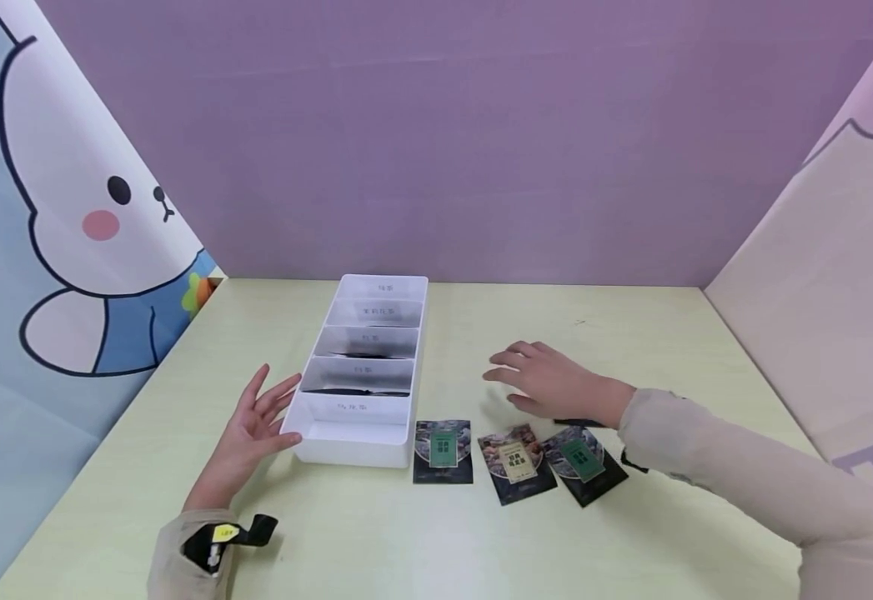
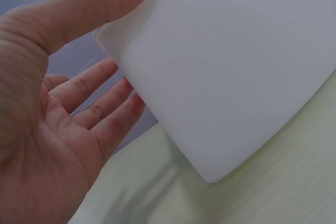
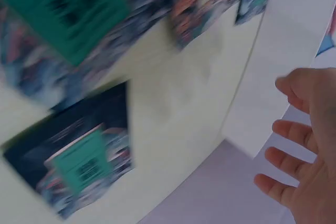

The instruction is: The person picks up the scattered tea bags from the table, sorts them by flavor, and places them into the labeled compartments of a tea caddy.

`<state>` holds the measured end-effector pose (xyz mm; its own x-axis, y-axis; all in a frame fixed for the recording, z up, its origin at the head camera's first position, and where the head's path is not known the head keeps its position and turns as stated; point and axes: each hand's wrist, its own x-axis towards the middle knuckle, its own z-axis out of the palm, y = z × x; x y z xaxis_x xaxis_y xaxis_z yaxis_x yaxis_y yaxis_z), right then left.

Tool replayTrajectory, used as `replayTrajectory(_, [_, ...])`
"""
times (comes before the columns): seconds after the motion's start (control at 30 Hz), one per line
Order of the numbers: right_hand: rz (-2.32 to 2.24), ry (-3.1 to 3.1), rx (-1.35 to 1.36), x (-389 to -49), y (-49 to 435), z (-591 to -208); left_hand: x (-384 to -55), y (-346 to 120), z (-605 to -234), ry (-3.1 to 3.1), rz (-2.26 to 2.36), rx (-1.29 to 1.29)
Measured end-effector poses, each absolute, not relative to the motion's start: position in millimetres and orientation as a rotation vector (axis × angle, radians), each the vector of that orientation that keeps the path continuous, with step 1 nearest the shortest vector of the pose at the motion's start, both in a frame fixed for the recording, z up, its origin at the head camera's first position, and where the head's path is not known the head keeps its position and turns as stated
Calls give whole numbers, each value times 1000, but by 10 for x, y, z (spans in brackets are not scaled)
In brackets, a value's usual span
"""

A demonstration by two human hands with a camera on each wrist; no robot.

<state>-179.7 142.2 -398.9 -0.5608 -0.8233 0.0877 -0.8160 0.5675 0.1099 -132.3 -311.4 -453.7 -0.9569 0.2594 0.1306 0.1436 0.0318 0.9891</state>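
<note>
A white divided box [image 1: 353, 452] with handwritten labels stands on the table. My left hand [image 1: 256, 429] is at its front left corner, fingers spread, the thumb right at the rim. In the left wrist view the thumb overlaps the top edge of the box wall [image 2: 226, 77]. My right hand [image 1: 556, 379] hovers over the table right of the box, fingers loosely extended, holding nothing. Near it lie a green-labelled tea packet [image 1: 443, 450], a cream-labelled one [image 1: 517, 463] and another green-labelled one [image 1: 584, 462]. A further packet [image 3: 79, 150] is mostly hidden by the right hand in the head view.
Dark packet edges [image 1: 357, 392] show in some middle compartments; the front compartment [image 1: 353, 427] shows its bare white floor. A purple backdrop [image 1: 451, 150] rises behind the pale table [image 1: 361, 533]. Printed panels flank both sides, a cartoon figure [image 1: 98, 167] on the left one.
</note>
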Motion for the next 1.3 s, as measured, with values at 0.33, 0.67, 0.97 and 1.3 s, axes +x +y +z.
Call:
replayTrajectory(0.33, [-32,-2888,1223,-1908,1991,-4146,-1328,-3124,-4542,2162,2121,477])
replayTrajectory(0.67, [76,-3073,1073,-1990,2347,-4242,-1319,-3121,-4541,2168,2115,468])
replayTrajectory(0.97, [264,-3147,1013,-2062,2451,-4432,-1323,-3111,-4520,2192,2086,429])
replayTrajectory(1.3, [649,-3169,914,-2165,2399,-4473,-1320,-3109,-4519,2191,2085,414])
